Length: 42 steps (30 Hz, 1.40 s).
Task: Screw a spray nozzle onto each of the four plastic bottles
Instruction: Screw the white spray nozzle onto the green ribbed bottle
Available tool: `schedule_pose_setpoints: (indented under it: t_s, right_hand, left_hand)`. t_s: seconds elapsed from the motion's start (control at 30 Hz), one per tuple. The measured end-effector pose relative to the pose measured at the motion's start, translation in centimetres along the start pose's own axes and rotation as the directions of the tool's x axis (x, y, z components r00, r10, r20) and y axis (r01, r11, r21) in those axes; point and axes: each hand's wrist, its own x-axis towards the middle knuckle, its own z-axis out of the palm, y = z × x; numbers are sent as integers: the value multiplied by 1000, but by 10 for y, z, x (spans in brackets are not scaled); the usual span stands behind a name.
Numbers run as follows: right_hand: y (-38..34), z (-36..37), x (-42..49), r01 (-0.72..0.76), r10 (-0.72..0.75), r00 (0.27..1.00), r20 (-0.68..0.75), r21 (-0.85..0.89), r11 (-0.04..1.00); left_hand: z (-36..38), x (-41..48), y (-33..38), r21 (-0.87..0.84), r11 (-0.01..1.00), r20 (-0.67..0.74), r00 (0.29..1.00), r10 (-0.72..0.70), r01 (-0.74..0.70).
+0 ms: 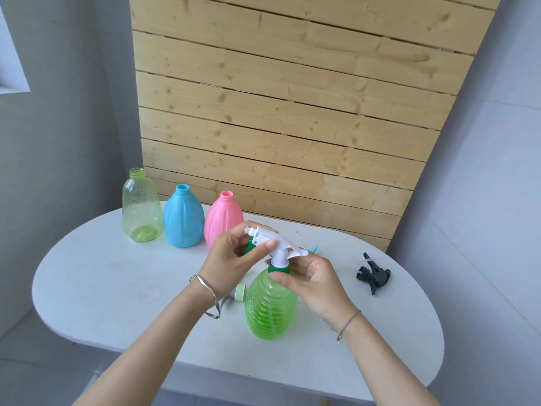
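A ribbed green bottle [270,309] stands upright near the table's middle. A white spray nozzle [278,244] with a green collar [278,268] sits on its neck. My left hand [231,259] grips the nozzle's head, thumb on its side. My right hand [316,282] has its fingers around the green collar and the bottle's shoulder. Three bottles with bare necks stand at the back left: a clear yellow-green bottle [142,206], a blue bottle [183,216] and a pink bottle [223,218]. A black nozzle [373,273] lies on the table to the right.
The white oval table [117,276] has a pale green nozzle [238,293] lying behind my left wrist and a blue piece [313,248] partly hidden behind my right hand. A wooden slat panel [292,112] leans against the wall behind the table.
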Motion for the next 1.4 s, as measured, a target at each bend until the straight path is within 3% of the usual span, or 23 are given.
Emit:
schedule_pose_setpoints:
  t_s: [0.17, 0.37, 0.6, 0.9, 1.07, 1.2, 1.33, 1.4]
  right_hand:
    - [-2, 0, 0, -12, 22, 991, 133, -77, 997]
    - [8, 7, -3, -7, 6, 1000, -12, -65, 998]
    - [8, 5, -1, 6, -5, 1000, 28, -63, 998]
    - [4, 3, -1, -7, 13, 997, 78, -77, 997]
    - [8, 9, 2, 33, -34, 999, -6, -93, 995]
    - [5, 6, 0, -11, 15, 993, 118, -36, 999]
    - [10, 18, 0, 26, -30, 998, -60, -58, 998]
    - [10, 19, 0, 47, -52, 997, -65, -72, 996]
  left_hand:
    - [-2, 4, 4, 78, 996, -24, 999, 37, -36]
    - [2, 2, 8, 77, 994, -9, 997, 80, -79]
    - [1, -5, 0, 85, 993, 22, 997, 74, -76]
    - [0, -5, -5, -25, 999, -13, 999, 48, -48]
    - [-1, -6, -8, 13, 999, 13, 999, 36, -36]
    - [-2, -6, -9, 7, 999, 5, 999, 47, -47]
    - [-1, -6, -4, -6, 999, 5, 999, 49, -49]
    - [-2, -5, -5, -18, 999, 8, 999, 48, -48]
